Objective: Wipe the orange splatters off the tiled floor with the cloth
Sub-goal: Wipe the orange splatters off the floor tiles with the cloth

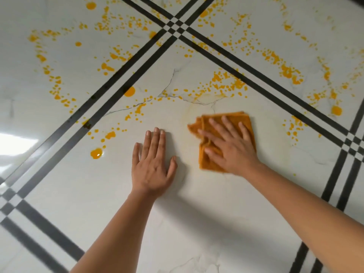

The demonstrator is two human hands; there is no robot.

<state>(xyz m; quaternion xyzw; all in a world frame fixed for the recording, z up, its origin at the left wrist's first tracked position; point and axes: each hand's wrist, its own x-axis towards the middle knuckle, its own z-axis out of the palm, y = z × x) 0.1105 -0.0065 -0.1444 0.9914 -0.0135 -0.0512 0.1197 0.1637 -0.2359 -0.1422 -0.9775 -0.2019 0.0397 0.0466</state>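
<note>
A folded orange cloth (242, 120) lies flat on the white marble-look tiled floor (206, 209). My right hand (230, 146) presses down on the cloth with its fingers spread, covering most of it. My left hand (152, 164) rests palm-down on the bare tile just left of the cloth, fingers together, holding nothing. Orange splatters (226, 85) spread in a band just beyond the cloth. A large drop (96, 153) sits left of my left hand, and a round blob (129, 91) lies by the dark stripe. A faint yellowish smear (204, 99) shows just ahead of the cloth.
Double black stripes (110, 91) cross the floor diagonally and meet in a checkered crossing (178, 25) at the top. More orange drops cover the far tiles at left (49, 62) and right (289, 69). Window glare (17, 142) shines at the left edge.
</note>
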